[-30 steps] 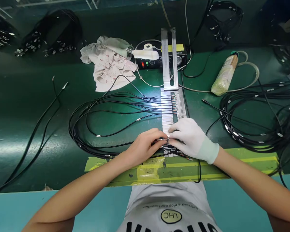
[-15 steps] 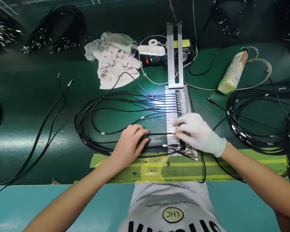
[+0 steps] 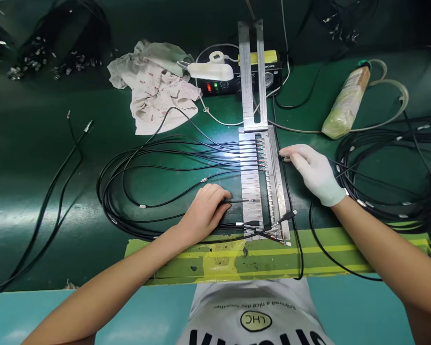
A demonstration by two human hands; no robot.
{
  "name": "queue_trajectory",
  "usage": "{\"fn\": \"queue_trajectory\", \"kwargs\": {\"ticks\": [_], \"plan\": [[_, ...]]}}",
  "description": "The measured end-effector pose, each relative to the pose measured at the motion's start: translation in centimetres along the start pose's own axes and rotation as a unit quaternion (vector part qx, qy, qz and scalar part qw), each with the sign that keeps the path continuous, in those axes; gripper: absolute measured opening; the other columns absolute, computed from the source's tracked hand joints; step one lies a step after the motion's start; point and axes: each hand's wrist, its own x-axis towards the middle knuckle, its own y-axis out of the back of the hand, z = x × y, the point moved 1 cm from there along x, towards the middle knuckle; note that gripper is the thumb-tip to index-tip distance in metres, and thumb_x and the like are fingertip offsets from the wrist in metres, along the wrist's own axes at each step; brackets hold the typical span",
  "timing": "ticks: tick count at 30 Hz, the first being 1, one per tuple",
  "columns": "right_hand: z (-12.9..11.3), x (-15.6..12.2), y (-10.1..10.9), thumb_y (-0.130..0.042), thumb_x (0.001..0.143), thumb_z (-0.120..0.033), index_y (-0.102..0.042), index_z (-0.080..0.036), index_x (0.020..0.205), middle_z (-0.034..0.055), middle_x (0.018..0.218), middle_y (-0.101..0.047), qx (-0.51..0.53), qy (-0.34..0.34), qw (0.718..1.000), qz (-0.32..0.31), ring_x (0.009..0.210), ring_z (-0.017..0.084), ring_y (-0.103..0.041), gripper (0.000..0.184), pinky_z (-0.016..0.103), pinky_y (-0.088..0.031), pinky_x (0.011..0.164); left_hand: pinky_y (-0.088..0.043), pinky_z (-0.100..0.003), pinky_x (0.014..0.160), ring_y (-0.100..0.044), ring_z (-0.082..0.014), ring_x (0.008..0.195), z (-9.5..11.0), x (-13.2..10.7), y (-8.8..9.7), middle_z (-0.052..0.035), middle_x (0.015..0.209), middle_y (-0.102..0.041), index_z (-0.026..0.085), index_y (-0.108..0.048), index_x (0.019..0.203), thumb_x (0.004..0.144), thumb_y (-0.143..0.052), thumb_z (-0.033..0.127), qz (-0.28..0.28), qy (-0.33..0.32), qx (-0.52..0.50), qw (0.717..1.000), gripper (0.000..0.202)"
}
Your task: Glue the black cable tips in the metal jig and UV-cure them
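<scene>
My bare left hand (image 3: pixel 204 211) rests on the green table, its fingers curled down on a black cable (image 3: pixel 237 201) whose metal tip lies across a slotted metal fixture (image 3: pixel 250 184). Several more black cables (image 3: pixel 187 153) loop out to the left, and their connector ends sit in the fixture's upper slots (image 3: pixel 260 153). My right hand (image 3: pixel 314 172), in a white glove, lies just right of the fixture with its fingers stretched out toward the fixture's edge, over loose black cables. I see nothing held in it.
A long metal rail (image 3: pixel 253 72) extends behind the fixture, over a black control box (image 3: pixel 269 72). A crumpled cloth (image 3: pixel 158 91) and a white tool (image 3: pixel 210 71) lie at the back left, a wrapped tube (image 3: pixel 345 103) back right. Cable coils (image 3: pixel 388 177) fill the right. Yellow-green tape (image 3: pixel 258 258) lines the near edge.
My right hand left the fixture's lower slots and moved up and to the right, beside the fixture. My left hand slid left along the cable and stays on it.
</scene>
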Motion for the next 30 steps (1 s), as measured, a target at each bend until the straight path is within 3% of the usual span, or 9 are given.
{"fn": "queue_trajectory", "kwargs": {"ticks": [3, 6, 8, 13, 18, 30], "plan": [[-0.4, 0.1, -0.1, -0.043, 0.103, -0.049, -0.071, -0.027, 0.112, 0.0044, 0.114, -0.071, 0.044, -0.005, 0.999, 0.000, 0.101, 0.023, -0.067, 0.037, 0.043, -0.055, 0.096, -0.046, -0.037, 0.085, -0.053, -0.0197, 0.092, -0.1, 1.1, 0.3, -0.0053, 0.095, -0.057, 0.019, -0.055, 0.103, 0.101, -0.046, 0.019, 0.019, 0.012, -0.017, 1.000, 0.009], [-0.4, 0.4, -0.1, -0.041, 0.104, -0.050, -0.072, -0.025, 0.110, 0.0047, 0.112, -0.071, 0.089, -0.020, 0.996, 0.013, 0.098, 0.021, -0.068, 0.040, 0.040, -0.057, 0.093, -0.048, -0.032, 0.084, -0.056, -0.0176, 0.095, -0.1, 2.6, 1.0, -0.0054, 0.099, -0.058, 0.020, -0.059, 0.107, 0.100, -0.050, 0.018, 0.075, -0.004, -0.036, 0.997, 0.011], [-0.4, 0.5, -0.1, -0.041, 0.103, -0.052, -0.072, -0.025, 0.108, 0.0045, 0.111, -0.072, 0.094, -0.028, 0.995, 0.017, 0.097, 0.021, -0.068, 0.041, 0.040, -0.057, 0.094, -0.049, -0.029, 0.081, -0.058, -0.0159, 0.093, -0.1, 3.8, 1.4, -0.0051, 0.100, -0.059, 0.021, -0.062, 0.111, 0.100, -0.052, 0.018, 0.083, -0.032, -0.032, 0.996, 0.015], [-0.4, 0.8, 0.1, -0.040, 0.103, -0.052, -0.072, -0.026, 0.107, 0.0044, 0.110, -0.072, 0.093, -0.029, 0.995, 0.015, 0.097, 0.022, -0.067, 0.041, 0.041, -0.056, 0.092, -0.050, -0.030, 0.079, -0.059, -0.0166, 0.091, -0.8, 7.0, 1.9, -0.0069, 0.101, -0.063, 0.021, -0.061, 0.128, 0.103, -0.045, 0.020, 0.008, -0.101, -0.001, 0.995, 0.030], [-0.3, 1.0, 0.2, -0.040, 0.104, -0.050, -0.072, -0.027, 0.107, 0.0047, 0.109, -0.071, 0.080, -0.024, 0.997, -0.002, 0.101, 0.024, -0.067, 0.039, 0.044, -0.054, 0.095, -0.050, -0.031, 0.081, -0.060, -0.0183, 0.093, -2.2, 8.4, 2.6, -0.0083, 0.103, -0.064, 0.022, -0.061, 0.132, 0.103, -0.038, 0.016, -0.074, -0.131, 0.028, 0.988, 0.037], [0.0, 1.6, 0.1, -0.043, 0.104, -0.044, -0.071, -0.029, 0.104, 0.0025, 0.106, -0.070, 0.069, -0.023, 0.997, -0.016, 0.101, 0.023, -0.066, 0.032, 0.042, -0.053, 0.095, -0.049, -0.034, 0.078, -0.057, -0.0200, 0.088, -2.1, 9.1, 2.7, -0.0109, 0.105, -0.065, 0.017, -0.054, 0.137, 0.103, -0.036, 0.015, -0.061, -0.201, 0.129, 0.969, 0.038]]}}
